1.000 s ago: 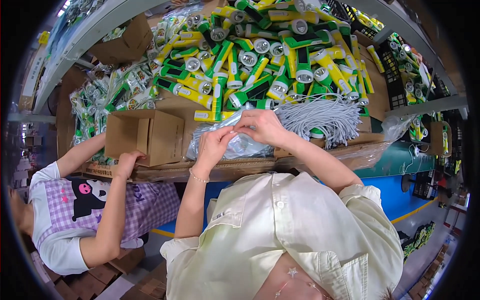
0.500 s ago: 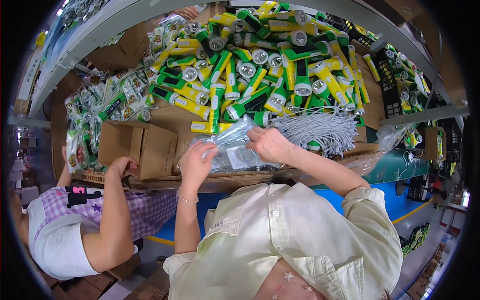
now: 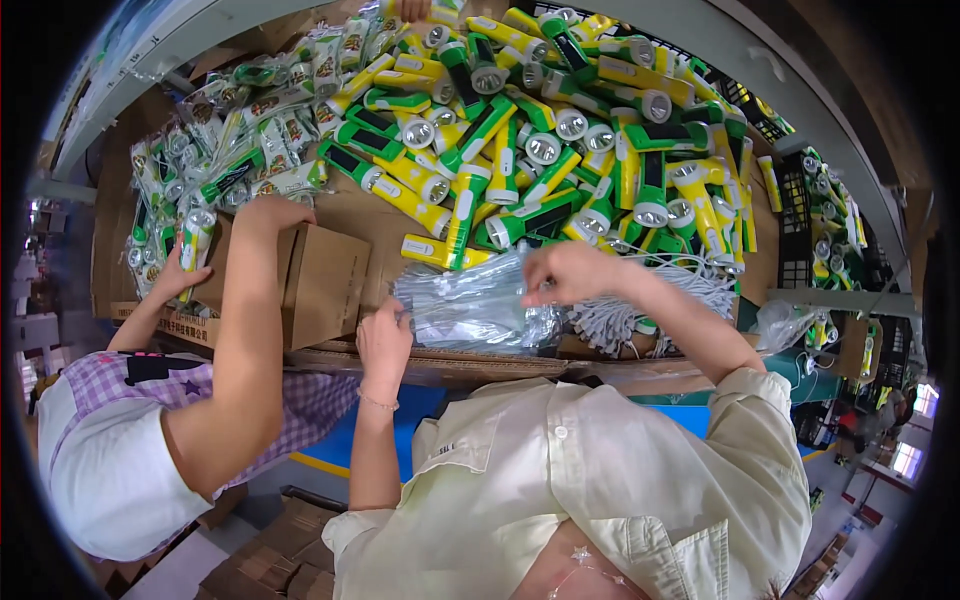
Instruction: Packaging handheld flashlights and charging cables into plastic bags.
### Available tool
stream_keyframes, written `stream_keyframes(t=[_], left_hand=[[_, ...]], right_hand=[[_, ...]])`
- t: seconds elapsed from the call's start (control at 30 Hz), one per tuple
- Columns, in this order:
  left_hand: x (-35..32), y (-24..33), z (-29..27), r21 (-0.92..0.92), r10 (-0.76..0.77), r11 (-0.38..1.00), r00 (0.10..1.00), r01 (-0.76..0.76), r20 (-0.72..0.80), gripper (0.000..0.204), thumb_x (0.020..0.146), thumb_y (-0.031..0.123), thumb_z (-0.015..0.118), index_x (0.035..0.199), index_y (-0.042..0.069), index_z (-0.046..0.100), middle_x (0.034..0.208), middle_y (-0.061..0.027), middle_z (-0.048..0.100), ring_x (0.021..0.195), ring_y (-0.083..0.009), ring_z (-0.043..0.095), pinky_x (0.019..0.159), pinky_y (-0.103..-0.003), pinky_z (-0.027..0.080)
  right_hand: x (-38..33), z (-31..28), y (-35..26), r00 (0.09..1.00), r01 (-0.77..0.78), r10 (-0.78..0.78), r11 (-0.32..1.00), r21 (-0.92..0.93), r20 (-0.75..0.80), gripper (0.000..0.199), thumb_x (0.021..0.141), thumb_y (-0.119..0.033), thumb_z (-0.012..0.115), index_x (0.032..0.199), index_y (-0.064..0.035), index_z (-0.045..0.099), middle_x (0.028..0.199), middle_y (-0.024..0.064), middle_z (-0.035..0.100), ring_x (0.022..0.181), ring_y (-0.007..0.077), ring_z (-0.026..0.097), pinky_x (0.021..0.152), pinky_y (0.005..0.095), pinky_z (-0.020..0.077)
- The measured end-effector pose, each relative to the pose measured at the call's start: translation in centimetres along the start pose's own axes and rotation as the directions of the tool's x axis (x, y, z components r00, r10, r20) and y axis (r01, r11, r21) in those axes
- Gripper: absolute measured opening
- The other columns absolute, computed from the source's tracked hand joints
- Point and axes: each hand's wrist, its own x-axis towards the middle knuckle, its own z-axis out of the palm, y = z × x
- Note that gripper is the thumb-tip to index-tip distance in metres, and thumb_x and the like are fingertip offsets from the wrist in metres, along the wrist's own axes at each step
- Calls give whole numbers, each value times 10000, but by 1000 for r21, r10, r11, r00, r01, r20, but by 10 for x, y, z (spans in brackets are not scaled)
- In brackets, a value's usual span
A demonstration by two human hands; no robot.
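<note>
A stack of clear plastic bags [image 3: 462,308] lies in front of me at the near edge of the table, between my two hands. My left hand [image 3: 384,338] is closed with its fingertips pinched at the left edge of the bags. At their right end, my right hand [image 3: 568,273] has its thumb and fingers pressed together on the plastic. Beyond the bags spreads a large heap of yellow and green flashlights [image 3: 540,150]. A bundle of white cables [image 3: 655,305] lies just right of the bags, partly behind my right forearm.
On my left a co-worker's hand [image 3: 178,268] holds a bagged flashlight [image 3: 197,238] beside an open cardboard box [image 3: 325,285]. Bagged flashlights [image 3: 255,150] pile up behind the box. Black crates [image 3: 795,215] stand at the right, and a metal shelf bar crosses above.
My hands have moved farther apart, the left one lower and the right one rightward, and the bags lie flatter between them. The co-worker's arm now reaches over the box.
</note>
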Motion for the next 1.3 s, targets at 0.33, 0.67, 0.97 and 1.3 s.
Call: stream_keyframes(t=[0.33,0.67,0.97,1.3], left_hand=[[2,28,-5,-172,126,976,991,-130,-37,194,744,201,699,751,8,690,691,-221,610,698,-395,610,619,-413,489],[4,46,-4,-213,117,970,993,-119,-23,260,815,206,605,717,-35,602,688,-269,520,691,-450,512,549,-443,424],[-13,58,-2,-530,98,847,989,-24,113,223,846,102,584,1045,45,666,734,-251,580,560,-216,616,551,-321,453],[-24,54,1,-239,277,916,939,-322,-203,209,836,109,579,1001,24,675,767,-238,612,648,-333,640,609,-386,487]], right_hand=[[143,-12,52,887,1,-364,617,-787,-284,274,656,-152,665,929,-146,639,926,19,592,973,211,572,705,369,484],[47,0,-47,757,315,-295,947,-69,-584,454,701,-200,701,1117,-140,530,819,102,643,689,326,623,585,405,502],[15,39,-31,848,142,-282,937,-318,-449,526,702,-138,688,1184,-167,477,964,62,642,671,285,636,530,381,508],[25,68,-66,958,-269,69,553,-789,-278,169,748,-129,581,890,-42,605,765,37,626,655,158,648,503,296,464]])
